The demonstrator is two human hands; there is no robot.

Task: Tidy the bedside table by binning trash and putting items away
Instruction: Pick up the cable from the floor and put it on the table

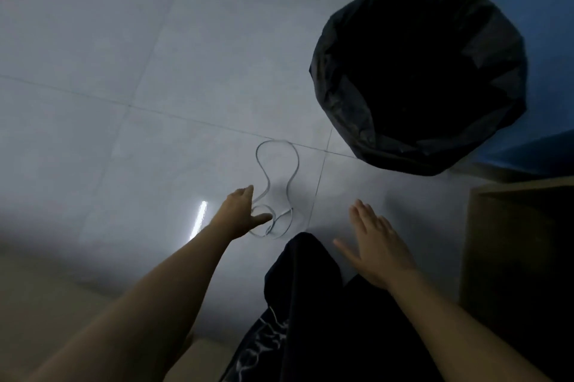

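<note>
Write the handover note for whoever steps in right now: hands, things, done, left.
Left hand: open, fingers spread at the near loops of the white cable; no grip on it yet.
Right hand: open, holds nothing, held over the floor.
Things: the cable lies looped on the floor tiles, just short of the bin with its black bag. The bin's inside is too dark to read.
Done: nothing that this view can confirm.
Left: take the cable up and put it away.
</note>
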